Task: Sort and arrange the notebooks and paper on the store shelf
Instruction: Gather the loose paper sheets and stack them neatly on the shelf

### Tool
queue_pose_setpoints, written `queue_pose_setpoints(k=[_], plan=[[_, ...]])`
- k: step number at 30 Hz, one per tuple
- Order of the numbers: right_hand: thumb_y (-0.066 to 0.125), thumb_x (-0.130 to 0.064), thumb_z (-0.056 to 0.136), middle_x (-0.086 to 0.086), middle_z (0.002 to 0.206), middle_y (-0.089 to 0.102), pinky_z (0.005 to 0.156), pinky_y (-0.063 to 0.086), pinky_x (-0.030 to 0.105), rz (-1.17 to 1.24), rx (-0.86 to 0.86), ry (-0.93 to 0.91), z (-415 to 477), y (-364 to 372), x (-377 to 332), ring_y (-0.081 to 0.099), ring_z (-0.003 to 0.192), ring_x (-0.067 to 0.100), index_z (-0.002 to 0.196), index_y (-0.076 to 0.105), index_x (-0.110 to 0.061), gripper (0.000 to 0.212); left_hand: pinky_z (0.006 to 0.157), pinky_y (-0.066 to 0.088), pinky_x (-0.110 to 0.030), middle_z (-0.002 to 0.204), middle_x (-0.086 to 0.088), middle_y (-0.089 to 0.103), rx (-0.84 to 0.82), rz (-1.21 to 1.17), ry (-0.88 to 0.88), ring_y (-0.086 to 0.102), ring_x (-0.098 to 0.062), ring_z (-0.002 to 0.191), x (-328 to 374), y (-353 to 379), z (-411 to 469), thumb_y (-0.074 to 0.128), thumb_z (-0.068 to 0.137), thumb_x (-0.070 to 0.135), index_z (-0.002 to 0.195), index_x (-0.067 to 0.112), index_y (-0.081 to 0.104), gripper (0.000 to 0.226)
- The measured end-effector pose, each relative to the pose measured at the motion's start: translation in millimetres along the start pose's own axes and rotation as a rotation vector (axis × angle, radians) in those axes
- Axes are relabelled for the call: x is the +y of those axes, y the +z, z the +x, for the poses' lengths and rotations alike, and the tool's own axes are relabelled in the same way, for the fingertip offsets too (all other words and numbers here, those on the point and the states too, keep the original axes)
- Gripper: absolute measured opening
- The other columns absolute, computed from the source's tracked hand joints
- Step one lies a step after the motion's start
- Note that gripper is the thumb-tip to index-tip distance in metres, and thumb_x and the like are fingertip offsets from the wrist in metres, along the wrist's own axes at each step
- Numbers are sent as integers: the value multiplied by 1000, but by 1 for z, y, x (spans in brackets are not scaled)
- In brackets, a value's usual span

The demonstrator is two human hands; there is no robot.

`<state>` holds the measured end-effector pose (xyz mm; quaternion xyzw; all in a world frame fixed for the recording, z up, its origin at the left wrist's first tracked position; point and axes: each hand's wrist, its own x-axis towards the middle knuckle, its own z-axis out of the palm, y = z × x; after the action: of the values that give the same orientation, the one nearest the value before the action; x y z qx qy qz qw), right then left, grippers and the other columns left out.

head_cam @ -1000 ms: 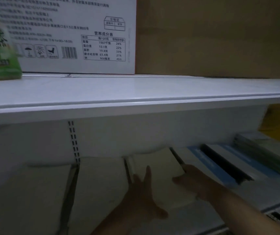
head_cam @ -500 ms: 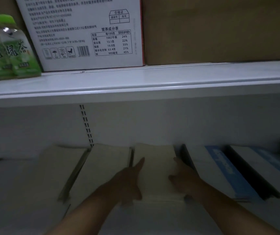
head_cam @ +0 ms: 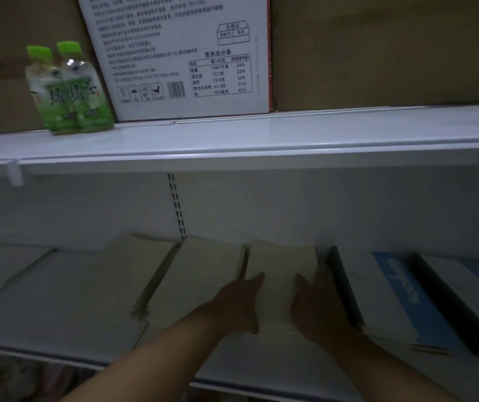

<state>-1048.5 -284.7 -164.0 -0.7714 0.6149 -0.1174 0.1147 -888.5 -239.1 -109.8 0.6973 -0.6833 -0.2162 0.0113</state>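
On the lower white shelf (head_cam: 58, 323) lies a row of stacks. A cream paper stack (head_cam: 278, 274) sits in the middle, and both hands flank it. My left hand (head_cam: 239, 303) presses flat against its left edge with the fingers straight. My right hand (head_cam: 316, 306) lies against its right edge, fingers extended along the side. Two more cream notebook stacks (head_cam: 203, 274) (head_cam: 133, 265) lie to the left. White notebooks with blue bands (head_cam: 392, 294) lie to the right, next to my right hand.
The upper shelf (head_cam: 261, 137) overhangs the stacks. It carries two green tea bottles (head_cam: 70, 91), a white printed carton (head_cam: 180, 56) and a brown cardboard box (head_cam: 392, 50). Flat white paper piles (head_cam: 6, 268) lie far left on the lower shelf.
The view has shifted, showing more of the lower shelf. Both hands have closed in on the cream stack, from loosely over it to pressing its two sides.
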Motion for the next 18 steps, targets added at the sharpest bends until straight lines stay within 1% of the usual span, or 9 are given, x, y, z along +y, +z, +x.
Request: queue_pose_setpoints(k=[2,3,5,6,7,8,10,13,18], plan=[[46,-19,89,25,144,37,105,38,52,-50,160,-103,-3,3,1,40,132,39,129,56,-11,42,109,26,-25,159,-3,12,-18,-79,20,20,-20,144,0,-1,-10,78,75,31,151,31,1,109],[55,-21,79,22,118,62,85,51,53,-112,165,-144,-4,-2,1,62,107,37,103,72,-14,30,111,25,-27,160,-1,9,-20,-127,23,19,-19,144,1,-5,-18,76,77,37,151,30,3,104],[74,-23,61,5,68,65,58,56,40,-251,144,-171,-5,-17,-2,68,64,27,62,67,-23,7,111,27,-30,160,2,10,40,-216,28,24,-18,143,-5,-22,-38,63,86,47,151,26,12,86],[76,-23,64,0,67,60,62,56,36,-260,54,-130,-7,-32,-11,68,69,25,64,62,-26,15,111,25,-29,159,2,12,95,-221,25,24,-18,143,-13,-33,-47,54,90,49,151,25,15,76],[68,-27,78,-1,82,61,75,54,35,-265,28,-116,-3,-40,-20,66,89,24,80,62,-27,6,113,20,-28,159,3,13,159,-189,11,20,-17,144,-26,-46,-56,45,94,51,151,24,17,69],[53,-33,90,1,108,60,91,48,33,-286,40,-173,4,-45,-28,58,111,22,110,59,-22,24,115,15,-28,159,2,12,221,-131,-5,16,-16,145,-42,-59,-65,38,96,51,151,23,17,65],[38,-39,97,5,144,39,108,33,31,-274,23,-201,13,-53,-72,38,133,23,147,24,-21,55,116,8,-27,160,-1,9,303,26,-41,9,-17,147,-87,-90,-81,29,100,47,151,19,17,59],[38,-40,96,10,155,21,116,21,35,-205,56,-403,11,-44,-192,24,141,26,150,13,-24,61,119,8,-35,160,-5,4,373,166,-183,3,-22,147,-173,-137,-109,24,100,47,152,18,12,60],[38,-36,96,5,158,-12,120,0,39,-179,-75,-705,-25,5,-378,-9,146,23,151,6,-27,65,119,7,-46,160,-6,3,420,274,-437,0,-25,147,-319,-178,-194,24,98,55,152,21,9,66]])
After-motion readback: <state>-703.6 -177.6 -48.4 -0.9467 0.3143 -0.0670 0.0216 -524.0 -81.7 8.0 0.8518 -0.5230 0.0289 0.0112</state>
